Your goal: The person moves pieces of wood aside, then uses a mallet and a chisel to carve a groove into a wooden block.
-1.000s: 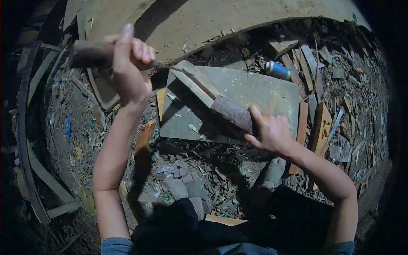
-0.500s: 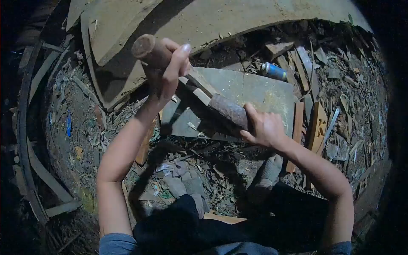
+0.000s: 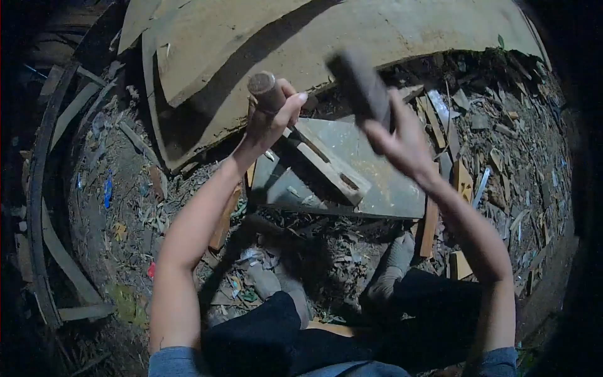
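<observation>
My left hand [image 3: 273, 116] is wrapped round a thick round wooden handle [image 3: 265, 91], held upright over the far end of a light wooden piece; the tool's lower end is hidden. The wooden piece [image 3: 326, 166] lies slantwise on a flat board [image 3: 389, 191] and has slots cut in its top, one near its right end. To the right, my right hand [image 3: 402, 141] grips a dark wooden block [image 3: 361, 85], raised above the board and blurred by motion. The block touches neither the handle nor the wooden piece.
Large curved slabs [image 3: 408, 31] lie across the back. Wood scraps and chips cover the ground, with a reddish strip [image 3: 430, 229] at the board's right. Curved strips [image 3: 63, 251] stand at the left. My feet [image 3: 399, 254] are just in front of the board.
My right hand has lifted the dark block up and away from the wooden piece, uncovering its slotted right end. In the view, my left hand and the handle sit further right and slightly lower.
</observation>
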